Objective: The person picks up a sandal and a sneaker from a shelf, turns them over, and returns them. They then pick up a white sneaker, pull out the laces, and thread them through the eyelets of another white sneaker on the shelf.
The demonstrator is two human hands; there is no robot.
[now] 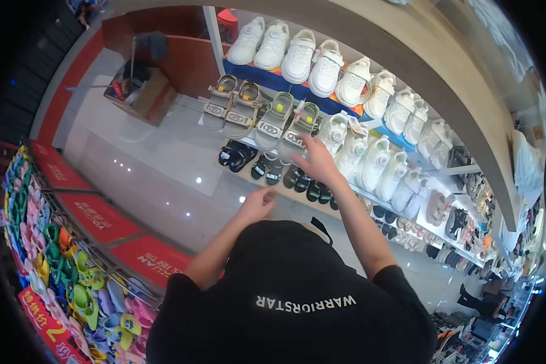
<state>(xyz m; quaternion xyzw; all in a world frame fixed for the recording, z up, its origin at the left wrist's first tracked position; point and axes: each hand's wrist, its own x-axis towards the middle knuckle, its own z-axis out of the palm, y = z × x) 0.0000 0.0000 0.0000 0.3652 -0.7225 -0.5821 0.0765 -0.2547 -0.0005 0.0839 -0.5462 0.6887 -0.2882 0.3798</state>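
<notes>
My right hand [319, 162] is at the toe of a grey sandal [297, 134] with a patterned strap and a yellow-green patch inside. Its thumb and fingers are apart, touching or nearly touching the sandal. A similar grey sandal [272, 124] lies just left of it, and a beige pair [241, 112] stands farther left on the same shelf. My left hand [256, 206] is over the floor in front of the rack, fingers loosely bent and apart, with nothing visible in it.
White sneakers [298, 57] line the upper shelf, with more white sneakers [373, 162] to the right. Black sandals [266, 170] sit below. Colourful clogs [85, 297] fill a display at left. A cardboard box [148, 100] stands on the floor [164, 164] at back.
</notes>
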